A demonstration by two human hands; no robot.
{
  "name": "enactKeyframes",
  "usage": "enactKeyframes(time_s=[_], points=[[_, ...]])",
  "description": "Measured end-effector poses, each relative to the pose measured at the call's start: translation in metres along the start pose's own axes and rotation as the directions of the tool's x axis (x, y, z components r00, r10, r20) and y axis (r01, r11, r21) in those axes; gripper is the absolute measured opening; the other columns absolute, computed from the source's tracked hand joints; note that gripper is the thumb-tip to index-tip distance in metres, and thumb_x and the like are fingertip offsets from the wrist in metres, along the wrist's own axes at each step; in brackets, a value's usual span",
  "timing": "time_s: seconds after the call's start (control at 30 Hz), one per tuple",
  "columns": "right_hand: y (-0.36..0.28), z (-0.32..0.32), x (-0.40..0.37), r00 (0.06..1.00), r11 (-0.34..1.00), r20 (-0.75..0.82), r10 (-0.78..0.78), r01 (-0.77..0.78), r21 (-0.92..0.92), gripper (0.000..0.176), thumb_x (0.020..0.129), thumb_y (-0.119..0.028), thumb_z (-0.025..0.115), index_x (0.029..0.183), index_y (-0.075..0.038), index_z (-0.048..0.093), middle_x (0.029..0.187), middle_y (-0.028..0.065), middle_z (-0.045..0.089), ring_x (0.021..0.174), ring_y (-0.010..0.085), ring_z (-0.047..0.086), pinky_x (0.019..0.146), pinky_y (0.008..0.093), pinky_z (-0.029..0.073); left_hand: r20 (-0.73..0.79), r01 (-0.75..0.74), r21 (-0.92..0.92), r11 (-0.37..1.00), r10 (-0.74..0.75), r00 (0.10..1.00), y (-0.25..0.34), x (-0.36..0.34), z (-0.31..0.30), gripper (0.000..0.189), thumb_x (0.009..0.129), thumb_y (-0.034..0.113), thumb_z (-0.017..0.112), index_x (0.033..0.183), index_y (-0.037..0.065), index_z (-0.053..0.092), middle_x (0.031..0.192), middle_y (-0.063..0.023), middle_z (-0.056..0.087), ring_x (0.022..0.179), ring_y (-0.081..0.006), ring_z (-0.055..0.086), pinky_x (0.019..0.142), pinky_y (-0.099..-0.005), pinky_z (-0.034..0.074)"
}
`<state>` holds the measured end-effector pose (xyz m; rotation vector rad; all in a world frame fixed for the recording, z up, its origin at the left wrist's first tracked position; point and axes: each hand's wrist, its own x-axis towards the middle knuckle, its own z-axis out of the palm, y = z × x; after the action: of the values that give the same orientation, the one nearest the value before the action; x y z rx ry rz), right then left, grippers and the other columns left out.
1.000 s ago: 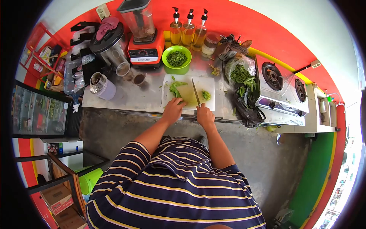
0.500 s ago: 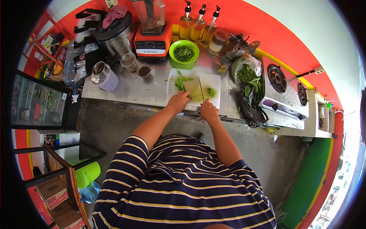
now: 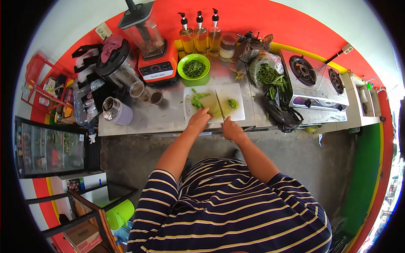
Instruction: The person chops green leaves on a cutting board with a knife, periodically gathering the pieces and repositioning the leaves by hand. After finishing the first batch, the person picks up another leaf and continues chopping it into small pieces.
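Observation:
On a white cutting board [image 3: 236, 89] lies a small bunch of leafy greens [image 3: 198, 100]. My left hand [image 3: 200, 119] is at the board's front edge, its curled fingers pressed on the lower end of the greens. My right hand [image 3: 232, 129] is wrapped round the handle of a knife [image 3: 220, 104], whose blade points away from me across the board. A little pile of chopped greens [image 3: 233, 103] sits just right of the blade. Behind the board, a bright green bowl [image 3: 205, 74] holds more chopped greens [image 3: 193, 68].
A blender [image 3: 158, 67], plastic cups [image 3: 155, 97] and a metal-topped container [image 3: 118, 111] stand left. Pump bottles [image 3: 201, 40] line the back wall. To the right are a bag of greens [image 3: 268, 69], a black plastic bag [image 3: 284, 116] and a gas stove [image 3: 314, 82].
The head view has shifted and turned slightly, so the counter appears lower. Both hands stay at the board, the right still gripping the knife beside the greens.

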<state>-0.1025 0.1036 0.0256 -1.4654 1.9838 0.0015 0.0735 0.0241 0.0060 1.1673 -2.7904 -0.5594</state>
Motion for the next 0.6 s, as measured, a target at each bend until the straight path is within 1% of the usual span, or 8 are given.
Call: enactKeyframes(time_s=[0.03,0.1,0.23,0.33,0.43,0.5,0.53,0.6], points=[[-0.001,0.006,-0.006,1.000,1.000,-0.004,0.004,-0.004,0.011,0.038,0.102,-0.034,0.051,0.117,0.001,0.043,0.112,0.0294,0.067,0.106,0.0471,0.065,0.092,0.0546,0.051,0.006,-0.008,0.007,1.000,0.008,1.000,0.002,-0.001,-0.002,0.019,0.091,0.015,0.058,0.102,0.011,0.074,0.118,-0.0094,0.055,0.115,-0.0302,0.054,0.093,-0.0423,0.053],[-0.005,0.016,-0.014,0.997,0.996,-0.037,0.073,-0.071,0.050,0.038,0.102,-0.033,0.050,0.115,0.001,0.045,0.111,0.0300,0.067,0.105,0.0469,0.066,0.092,0.0550,0.051,0.100,0.110,-0.069,0.991,-0.103,0.990,0.008,0.000,-0.006,0.051,0.074,-0.006,0.068,0.120,0.014,0.072,0.117,-0.0096,0.055,0.116,-0.0312,0.053,0.097,-0.0384,0.050],[-0.010,0.014,-0.001,0.996,0.995,-0.074,0.055,-0.049,0.083,0.039,0.102,-0.034,0.051,0.115,0.002,0.045,0.112,0.0306,0.067,0.106,0.0467,0.065,0.092,0.0551,0.050,0.094,0.145,-0.066,0.987,-0.138,0.986,0.007,0.003,-0.001,0.052,0.077,-0.008,0.065,0.123,0.015,0.071,0.119,-0.0102,0.055,0.115,-0.0316,0.053,0.099,-0.0385,0.048],[-0.009,0.008,0.010,0.997,1.000,-0.074,0.027,-0.026,0.011,0.041,0.102,-0.035,0.051,0.117,0.002,0.042,0.110,0.0305,0.068,0.107,0.0465,0.065,0.092,0.0547,0.051,0.075,0.109,-0.069,0.992,-0.104,0.992,0.002,0.001,0.003,0.051,0.079,-0.008,0.064,0.124,0.015,0.070,0.121,-0.0106,0.055,0.117,-0.0317,0.052,0.100,-0.0385,0.047],[-0.008,0.013,-0.001,0.998,0.997,-0.024,0.050,-0.049,0.055,0.042,0.101,-0.036,0.052,0.118,0.002,0.041,0.110,0.0301,0.067,0.107,0.0473,0.065,0.092,0.0546,0.051,0.053,0.147,-0.144,0.979,-0.141,0.989,-0.008,0.009,0.017,0.049,0.081,-0.007,0.064,0.125,0.015,0.070,0.122,-0.0105,0.054,0.117,-0.0319,0.052,0.100,-0.0389,0.047],[-0.012,0.020,-0.014,0.997,0.996,-0.034,0.062,-0.060,0.072,0.042,0.101,-0.035,0.052,0.117,0.003,0.042,0.110,0.0307,0.067,0.107,0.0470,0.065,0.093,0.0540,0.050,0.145,0.321,-0.281,0.904,-0.291,0.946,-0.019,0.016,0.036,0.049,0.082,-0.008,0.063,0.125,0.015,0.070,0.123,-0.0104,0.054,0.117,-0.0317,0.052,0.100,-0.0393,0.047],[-0.012,0.021,-0.010,0.998,0.996,-0.037,0.059,-0.056,0.067,0.042,0.101,-0.035,0.052,0.117,0.003,0.042,0.110,0.0307,0.067,0.107,0.0470,0.065,0.093,0.0540,0.050,0.140,0.321,-0.284,0.903,-0.293,0.946,-0.010,0.012,0.021,0.049,0.082,-0.008,0.063,0.125,0.015,0.070,0.123,-0.0104,0.054,0.117,-0.0317,0.052,0.100,-0.0393,0.047],[-0.014,0.018,-0.005,0.998,0.998,-0.041,0.037,-0.035,0.055,0.041,0.101,-0.034,0.052,0.117,0.003,0.042,0.111,0.0317,0.067,0.107,0.0477,0.065,0.094,0.0542,0.050,0.105,0.154,-0.133,0.979,-0.141,0.984,0.006,0.002,-0.004,0.052,0.082,-0.010,0.062,0.126,0.016,0.070,0.121,-0.0106,0.054,0.115,-0.0314,0.054,0.099,-0.0393,0.047]])
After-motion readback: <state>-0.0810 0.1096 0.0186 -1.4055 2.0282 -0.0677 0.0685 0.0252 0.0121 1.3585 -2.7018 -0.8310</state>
